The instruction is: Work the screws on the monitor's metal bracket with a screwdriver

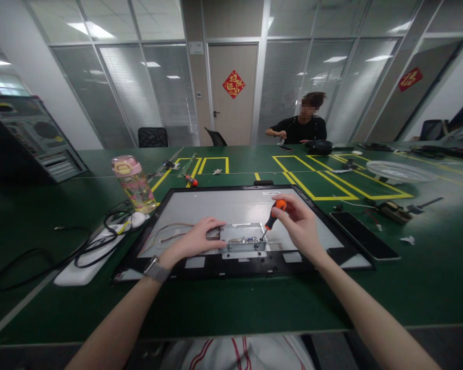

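Note:
An open flat monitor panel point(212, 203), grey-backed with a black frame, lies on the table in front of me. On it sits a metal housing point(239, 231) with a row of ports along its near side. My left hand point(195, 239), wearing a watch, grips the housing's left end, fingers at the far corner and thumb at the near one. My right hand point(303, 226) holds an orange-and-black screwdriver point(270, 222), tilted, with its tip down at the housing's right end near the ports. Thin wires point(170, 232) run from the left under my left hand.
Left of the panel are a white power strip point(77, 267), black cables point(34, 252) and a pink-capped bottle point(133, 182). A phone-like black slab point(364, 235) lies right. Beyond are another screwdriver point(191, 180), a computer case point(31, 139) and a person point(303, 126) across the green table point(231, 308).

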{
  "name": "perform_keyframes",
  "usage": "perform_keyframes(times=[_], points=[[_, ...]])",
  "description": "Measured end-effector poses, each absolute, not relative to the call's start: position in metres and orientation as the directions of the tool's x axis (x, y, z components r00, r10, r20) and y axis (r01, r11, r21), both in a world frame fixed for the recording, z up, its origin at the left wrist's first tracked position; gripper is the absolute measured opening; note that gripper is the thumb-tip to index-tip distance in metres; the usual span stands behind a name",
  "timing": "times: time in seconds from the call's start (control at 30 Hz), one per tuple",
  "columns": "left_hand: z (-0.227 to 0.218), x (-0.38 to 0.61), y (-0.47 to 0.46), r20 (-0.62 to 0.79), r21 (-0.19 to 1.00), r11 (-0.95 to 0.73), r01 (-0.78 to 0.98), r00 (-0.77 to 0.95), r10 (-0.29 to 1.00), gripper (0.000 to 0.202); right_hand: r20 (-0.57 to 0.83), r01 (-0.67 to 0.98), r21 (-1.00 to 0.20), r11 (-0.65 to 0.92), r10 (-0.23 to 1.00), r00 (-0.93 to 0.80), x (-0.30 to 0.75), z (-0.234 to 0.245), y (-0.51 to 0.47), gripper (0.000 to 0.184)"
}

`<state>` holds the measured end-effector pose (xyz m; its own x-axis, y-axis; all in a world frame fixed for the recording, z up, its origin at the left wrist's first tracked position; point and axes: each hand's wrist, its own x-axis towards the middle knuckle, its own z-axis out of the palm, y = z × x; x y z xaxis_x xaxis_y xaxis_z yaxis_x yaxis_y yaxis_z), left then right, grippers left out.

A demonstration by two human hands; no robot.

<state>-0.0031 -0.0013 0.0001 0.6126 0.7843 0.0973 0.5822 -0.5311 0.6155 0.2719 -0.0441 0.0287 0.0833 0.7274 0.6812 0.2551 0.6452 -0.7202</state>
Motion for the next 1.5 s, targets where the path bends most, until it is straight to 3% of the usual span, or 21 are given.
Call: perform_keyframes(times=[0.37,0.53,0.77,0.97,1.13,1.37,1.5], points=[[-0.001,-0.004,0.001,0.084,0.596,-0.538,0.596,0.620,0.780,0.057,0.680,0.240,-0.722,0.649,0.729,0.075,0.273,0.031,-0.046,0.015],[0.002,-0.003,-0.001,0.072,0.597,-0.526,0.606,0.612,0.787,0.056,0.625,0.171,-0.763,0.623,0.779,-0.050,0.276,0.035,-0.049,0.028],[-0.001,-0.004,0.001,0.089,0.592,-0.544,0.594,0.623,0.777,0.055,0.676,0.220,-0.714,0.664,0.736,-0.029,0.279,0.033,-0.047,0.018],[0.001,-0.002,-0.001,0.089,0.595,-0.538,0.597,0.616,0.783,0.055,0.621,0.171,-0.753,0.635,0.773,-0.133,0.283,0.038,-0.049,0.028],[0.001,-0.001,0.000,0.099,0.591,-0.544,0.596,0.615,0.782,0.055,0.657,0.234,-0.725,0.648,0.752,-0.050,0.282,0.038,-0.048,0.017],[0.001,-0.002,-0.001,0.095,0.593,-0.538,0.598,0.612,0.785,0.056,0.621,0.207,-0.750,0.628,0.777,-0.108,0.282,0.038,-0.048,0.030],[0.000,-0.002,-0.001,0.106,0.593,-0.546,0.592,0.615,0.782,0.056,0.672,0.316,-0.693,0.648,0.739,-0.045,0.280,0.035,-0.046,0.025]])
